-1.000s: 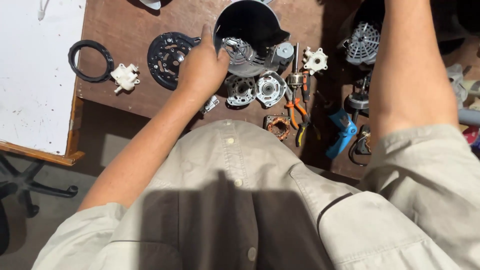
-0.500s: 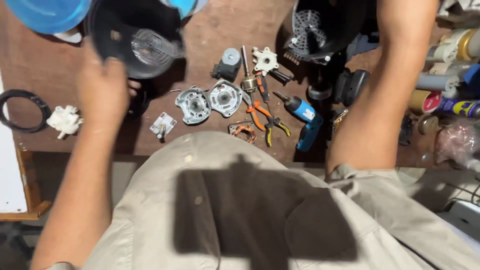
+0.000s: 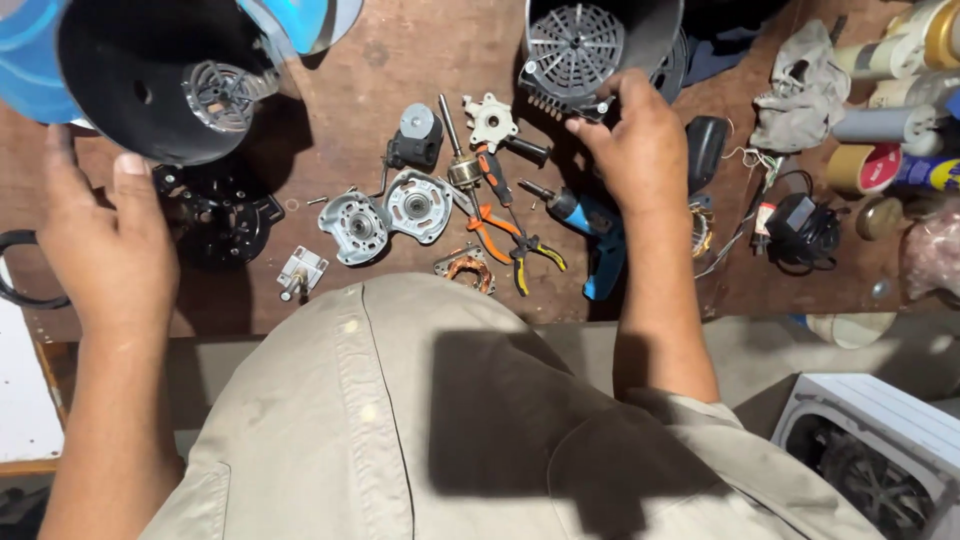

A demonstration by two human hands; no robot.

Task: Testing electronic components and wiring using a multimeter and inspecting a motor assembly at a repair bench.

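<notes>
At far left we see the left hand [image 3: 110,250] gripping the rim of a black bowl-shaped plastic housing [image 3: 150,85] with a metal hub inside, lifted above the brown wooden worktop [image 3: 400,55]. At far centre the right hand [image 3: 640,145] closes its fingers on a dark round vented grille housing [image 3: 585,45]. Between them lie two silver round metal end caps [image 3: 385,210], orange-handled pliers [image 3: 490,215] and, just right of these, a blue cordless screwdriver [image 3: 595,235]

Dark brown wooden workbench [image 3: 400,40]; grey floor [image 3: 780,350] below front edge; white slatted crate [image 3: 880,420] at right.
</notes>
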